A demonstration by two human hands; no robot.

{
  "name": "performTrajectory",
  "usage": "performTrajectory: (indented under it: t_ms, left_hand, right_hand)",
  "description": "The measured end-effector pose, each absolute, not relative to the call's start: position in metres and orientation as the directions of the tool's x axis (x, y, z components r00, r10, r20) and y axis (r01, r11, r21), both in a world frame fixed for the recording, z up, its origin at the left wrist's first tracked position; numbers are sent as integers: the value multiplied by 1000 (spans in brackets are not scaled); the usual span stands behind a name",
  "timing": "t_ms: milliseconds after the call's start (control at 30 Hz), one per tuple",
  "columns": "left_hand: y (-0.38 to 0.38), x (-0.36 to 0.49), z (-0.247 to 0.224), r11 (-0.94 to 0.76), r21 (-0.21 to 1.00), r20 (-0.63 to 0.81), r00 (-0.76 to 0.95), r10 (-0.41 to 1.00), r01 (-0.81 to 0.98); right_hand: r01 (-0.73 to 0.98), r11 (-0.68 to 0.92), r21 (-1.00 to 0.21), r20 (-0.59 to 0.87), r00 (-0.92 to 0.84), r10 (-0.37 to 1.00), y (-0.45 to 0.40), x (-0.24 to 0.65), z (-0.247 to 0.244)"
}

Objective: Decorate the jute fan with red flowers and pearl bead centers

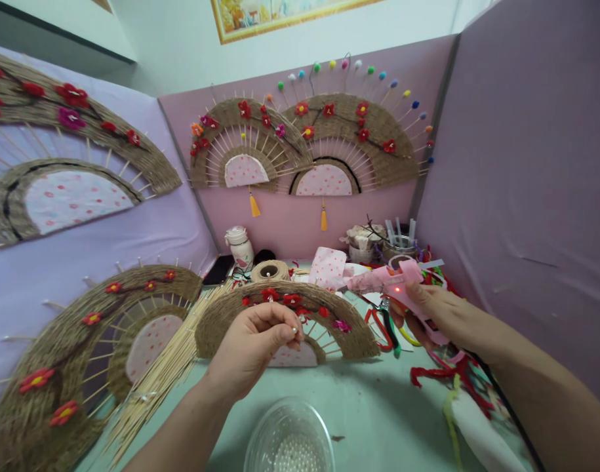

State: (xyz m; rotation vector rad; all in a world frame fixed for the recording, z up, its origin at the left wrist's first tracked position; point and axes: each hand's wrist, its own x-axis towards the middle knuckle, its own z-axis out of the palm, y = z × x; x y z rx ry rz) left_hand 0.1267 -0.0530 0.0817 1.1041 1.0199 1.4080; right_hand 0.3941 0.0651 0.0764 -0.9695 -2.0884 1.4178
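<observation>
My left hand [253, 344] is closed in a pinch on a small white bead [294, 330], over the middle of a twine fan [221, 321] with red flowers. My right hand [435, 311] is wrapped round a pink glue gun [405, 288] with a lit red light; its nozzle points left, above the back right of the fan. The fan lies on the green table, its pink dotted half-circle centre partly hidden by my left hand. Below my left hand, near the front edge of the view, a clear bowl [253, 436] holds pearl beads [300, 453].
Thin sticks [157, 387] lie left of the fan. A twine roll [270, 271], a white bottle [239, 246] and a phone [218, 270] are behind. Pliers [381, 330] and coloured pipe cleaners [440, 373] lie at right. More fans [349, 111] hang on the partitions.
</observation>
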Motion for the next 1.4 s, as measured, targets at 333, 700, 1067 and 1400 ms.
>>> performTrajectory:
  t_ms: [333, 700, 1067, 1400]
  left_hand:
    - [-30, 120, 133, -221, 956, 220, 26, 975, 190]
    - [71, 151, 170, -568, 195, -41, 585, 810, 800]
    - [89, 166, 166, -608, 85, -199, 611, 766, 790]
    - [94, 165, 162, -651, 84, -216, 652, 727, 754]
  right_hand:
    - [352, 259, -899, -26, -636, 772, 65, 398, 81]
    - [309, 301, -902, 68, -587, 807, 62, 416, 94]
    - [214, 365, -906, 188, -569, 800, 56, 429, 107]
    - [248, 354, -902, 190, -507, 841, 59, 431, 110]
